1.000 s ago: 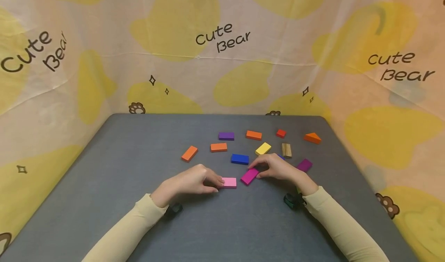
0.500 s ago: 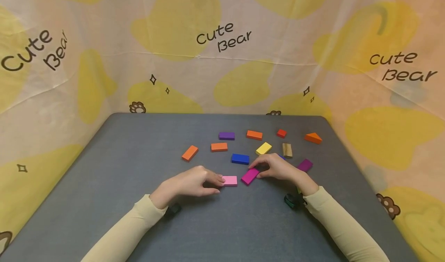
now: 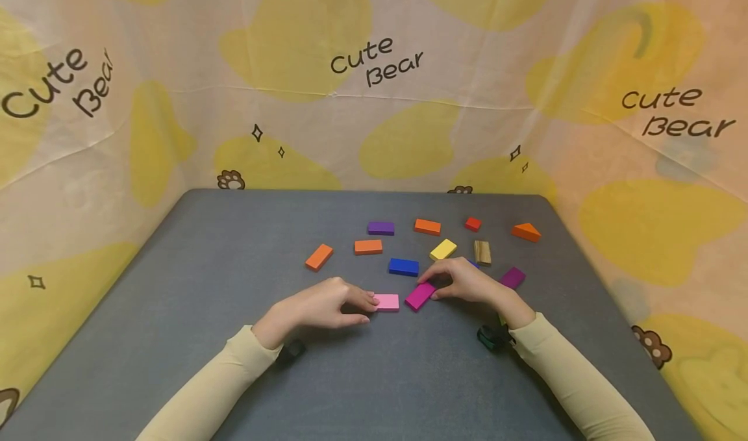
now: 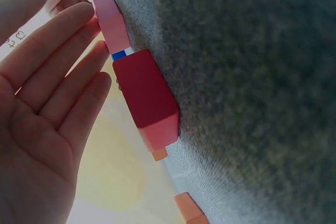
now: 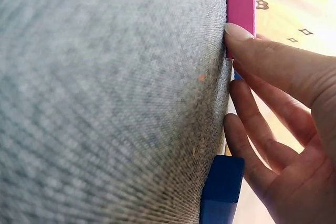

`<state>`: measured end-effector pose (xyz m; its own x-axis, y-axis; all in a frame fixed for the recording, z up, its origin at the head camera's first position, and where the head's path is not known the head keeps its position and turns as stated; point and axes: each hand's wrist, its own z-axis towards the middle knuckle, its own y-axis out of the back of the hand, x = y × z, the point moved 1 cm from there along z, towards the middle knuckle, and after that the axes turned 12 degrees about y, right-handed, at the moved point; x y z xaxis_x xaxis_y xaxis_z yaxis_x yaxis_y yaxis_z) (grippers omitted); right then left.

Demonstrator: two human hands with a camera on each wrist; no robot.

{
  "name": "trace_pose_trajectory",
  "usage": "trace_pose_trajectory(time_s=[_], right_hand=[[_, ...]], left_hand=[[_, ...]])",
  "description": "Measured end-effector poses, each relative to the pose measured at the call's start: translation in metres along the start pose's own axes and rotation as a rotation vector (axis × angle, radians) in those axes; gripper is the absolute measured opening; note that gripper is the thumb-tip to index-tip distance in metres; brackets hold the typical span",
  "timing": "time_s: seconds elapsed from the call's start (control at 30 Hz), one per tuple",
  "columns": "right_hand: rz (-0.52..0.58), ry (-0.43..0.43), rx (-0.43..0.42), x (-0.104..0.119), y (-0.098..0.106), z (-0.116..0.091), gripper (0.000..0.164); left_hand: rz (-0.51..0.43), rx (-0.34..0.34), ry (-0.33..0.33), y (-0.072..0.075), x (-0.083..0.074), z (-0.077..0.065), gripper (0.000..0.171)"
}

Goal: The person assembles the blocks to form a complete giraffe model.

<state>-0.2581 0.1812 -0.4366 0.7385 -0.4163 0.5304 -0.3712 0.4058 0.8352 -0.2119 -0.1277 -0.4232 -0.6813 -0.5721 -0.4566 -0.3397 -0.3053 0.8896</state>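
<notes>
My left hand [image 3: 321, 306] reaches in from the left, its fingertips touching the left end of a pink block [image 3: 388, 302]. Its thumb stands apart from that block, and the left wrist view shows the fingers nearly straight. A red block [image 4: 149, 90], hidden in the head view, lies beneath this hand. My right hand [image 3: 464, 282] pinches the near end of a magenta block [image 3: 419, 297] between thumb and finger; the block lies slanted on the table, a small gap right of the pink one. Below the right hand's other fingers sits a blue block [image 5: 223, 187].
Behind the hands, another blue block [image 3: 404, 267], a yellow block [image 3: 443, 249], a wood-grain block [image 3: 482, 252] and several orange blocks [image 3: 368, 247] are scattered. A purple-magenta block [image 3: 512, 277] lies beside the right wrist. Patterned cloth [image 3: 374, 123] borders the grey table [image 3: 374, 389].
The pink block has slid slightly away from me under my left fingertips. My right hand and the magenta block have hardly moved.
</notes>
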Motion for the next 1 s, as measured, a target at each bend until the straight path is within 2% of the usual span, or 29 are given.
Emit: trace_pose_trajectory(time_s=[0.3, 0.47, 0.67, 0.9, 1.0], right_hand=[[-0.041, 0.009, -0.013, 0.002, -0.001, 0.002, 0.032], [-0.055, -0.013, -0.074, 0.009, 0.003, 0.004, 0.031], [-0.035, -0.006, -0.158, 0.021, 0.004, 0.018, 0.032], [-0.065, -0.042, -0.173, 0.027, -0.005, 0.032, 0.032], [-0.076, -0.051, -0.177, 0.027, -0.007, 0.036, 0.032]], left_hand=[[0.006, 0.006, 0.001, 0.0, 0.002, -0.003, 0.029], [0.008, 0.012, -0.007, 0.0, 0.001, -0.003, 0.029], [0.018, 0.03, -0.002, 0.001, 0.001, -0.003, 0.03], [0.03, 0.022, -0.001, 0.001, 0.0, -0.002, 0.03], [0.031, 0.005, -0.022, 0.002, -0.001, -0.003, 0.029]])
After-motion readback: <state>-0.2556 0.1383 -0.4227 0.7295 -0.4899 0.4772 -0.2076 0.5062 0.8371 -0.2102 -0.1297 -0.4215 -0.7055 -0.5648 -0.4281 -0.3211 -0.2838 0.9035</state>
